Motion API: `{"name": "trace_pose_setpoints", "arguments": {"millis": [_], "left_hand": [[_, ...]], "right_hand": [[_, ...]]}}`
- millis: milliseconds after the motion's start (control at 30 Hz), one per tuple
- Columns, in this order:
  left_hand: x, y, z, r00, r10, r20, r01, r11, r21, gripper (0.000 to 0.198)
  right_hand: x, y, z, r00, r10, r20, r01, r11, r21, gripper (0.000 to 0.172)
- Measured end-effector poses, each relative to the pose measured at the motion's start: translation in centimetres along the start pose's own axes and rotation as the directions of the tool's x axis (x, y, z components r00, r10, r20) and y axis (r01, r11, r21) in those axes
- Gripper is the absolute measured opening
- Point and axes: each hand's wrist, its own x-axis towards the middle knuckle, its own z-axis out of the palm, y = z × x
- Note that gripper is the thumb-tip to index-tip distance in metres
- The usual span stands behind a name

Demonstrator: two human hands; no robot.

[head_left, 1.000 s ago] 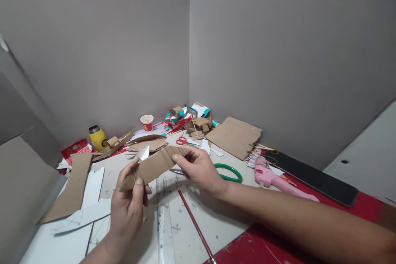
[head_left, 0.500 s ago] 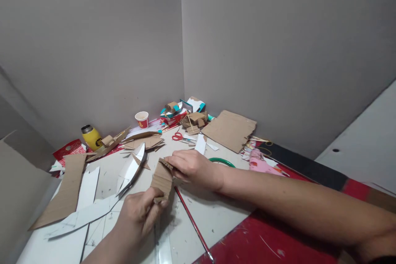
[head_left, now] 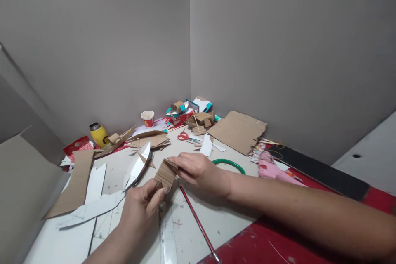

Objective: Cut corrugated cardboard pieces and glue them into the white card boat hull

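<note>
A small folded piece of brown corrugated cardboard (head_left: 166,174) is between my two hands, above the white work board (head_left: 204,202). My left hand (head_left: 145,202) pinches its near lower end, thumb on the near side. At its upper right edge, my right hand (head_left: 199,171) grips the other end; its fingertips are partly hidden behind the cardboard. A dark red pencil-like stick (head_left: 199,225) lies just to the right below the cardboard. Under and beside my left hand, a clear ruler (head_left: 167,235) rests on the board.
Around the hands lie white and brown card cutouts (head_left: 74,185), red scissors (head_left: 183,136), a green ring (head_left: 230,163), a pink glue gun (head_left: 275,168) and a large cardboard sheet (head_left: 236,130). Toward the wall stand a paper cup (head_left: 147,119) and a yellow bottle (head_left: 99,135).
The cardboard piece has tilted slightly, its near end rising a little with my left hand. Both hands keep their grip. The whole view has shifted, so things appear further right.
</note>
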Motion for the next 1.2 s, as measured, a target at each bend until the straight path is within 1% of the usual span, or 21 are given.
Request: {"name": "trace_pose_setpoints", "arguments": {"millis": [67,100,133,167,200,233,267,300,333,367,433,500,567,633,700,767,900,1000,1100,1167,1200], "left_hand": [[0.0,0.7,-0.5,1.0,-0.006,0.028,0.007,0.999,-0.038,0.027],[0.0,1.0,-1.0,0.999,-0.012,0.049,0.016,0.998,-0.069,0.022],[0.2,1.4,-1.9,0.997,-0.031,0.073,0.039,0.993,-0.11,0.024],[0.5,1.6,-2.8,0.996,-0.048,0.08,0.06,0.987,-0.149,0.043],[0.9,1.7,-4.0,0.994,-0.058,0.09,0.071,0.986,-0.148,0.054],[1.4,1.5,-5.1,0.997,-0.059,0.054,0.064,0.995,-0.083,0.052],[2.2,1.3,-6.2,0.999,-0.046,0.025,0.044,0.997,0.059,0.047],[3.0,0.8,-7.0,0.999,-0.031,0.011,0.026,0.956,0.292,0.041],[4.0,0.2,-7.7,0.999,-0.038,0.035,0.013,0.847,0.531,0.037],[5.0,-0.4,-8.0,0.997,-0.053,0.048,0.013,0.796,0.605,0.033],[7.0,-1.6,-7.9,0.991,-0.079,0.105,-0.012,0.739,0.673,0.026],[8.5,-2.6,-7.1,0.978,-0.122,0.17,-0.038,0.695,0.718,0.02],[9.6,-3.3,-6.3,0.96,-0.169,0.225,-0.058,0.663,0.746,0.025],[10.3,-3.6,-5.7,0.946,-0.214,0.245,-0.057,0.634,0.771,0.031],[10.6,-3.5,-5.7,0.937,-0.255,0.24,-0.039,0.606,0.795,0.032],[10.8,-3.2,-6.2,0.929,-0.293,0.225,-0.013,0.583,0.813,0.032],[10.6,-1.7,-8.5,0.925,-0.348,0.152,0.072,0.553,0.83,0.033],[9.5,0.5,-10.1,0.935,-0.337,0.108,0.117,0.583,0.804,0.028],[8.0,3.2,-10.4,0.945,-0.28,0.169,0.076,0.689,0.72,0.03],[7.2,4.2,-10.0,0.933,-0.214,0.291,0.0,0.806,0.592,0.053],[7.0,4.2,-9.8,0.929,-0.163,0.333,-0.009,0.888,0.46,0.062]], "right_hand": [[0.5,-0.1,-0.4,0.992,0.121,-0.02,-0.118,0.988,0.103,0.02],[0.9,0.0,-0.9,0.975,0.22,-0.04,-0.209,0.961,0.183,0.016],[1.3,0.2,-1.5,0.945,0.323,-0.057,-0.298,0.918,0.263,0.012],[1.7,0.4,-2.2,0.906,0.418,-0.065,-0.375,0.864,0.335,0.011],[2.0,0.8,-3.0,0.874,0.482,-0.065,-0.425,0.821,0.382,0.014],[2.3,1.1,-3.8,0.849,0.525,-0.055,-0.458,0.785,0.418,0.017],[2.4,1.5,-4.6,0.832,0.553,-0.039,-0.481,0.755,0.446,0.02],[2.4,1.8,-5.2,0.817,0.576,-0.018,-0.499,0.723,0.477,0.021],[2.3,2.1,-5.8,0.805,0.593,0.003,-0.514,0.695,0.502,0.023],[2.1,2.3,-6.2,0.794,0.607,0.025,-0.527,0.667,0.526,0.024],[1.7,2.5,-6.6,0.764,0.641,0.08,-0.558,0.593,0.58,0.025],[1.2,2.5,-6.5,0.722,0.674,0.157,-0.598,0.492,0.633,0.022],[0.7,2.4,-6.3,0.685,0.691,0.231,-0.626,0.395,0.673,0.02],[0.3,2.3,-6.1,0.668,0.691,0.279,-0.638,0.337,0.693,0.02],[0.1,2.2,-6.0,0.656,0.69,0.305,-0.643,0.3,0.705,0.02],[-0.1,2.1,-6.0,0.652,0.689,0.315,-0.646,0.289,0.706,0.02],[-0.4,2.3,-6.0,0.658,0.679,0.324,-0.651,0.296,0.699,0.022],[-0.6,2.5,-6.1,0.663,0.671,0.331,-0.645,0.289,0.708,0.021],[-0.8,2.5,-6.6,0.672,0.652,0.352,-0.639,0.27,0.72,0.021],[-1.0,2.3,-7.3,0.683,0.61,0.401,-0.644,0.245,0.725,0.021],[-1.1,2.1,-7.6,0.687,0.581,0.436,-0.651,0.227,0.724,0.021]]}}
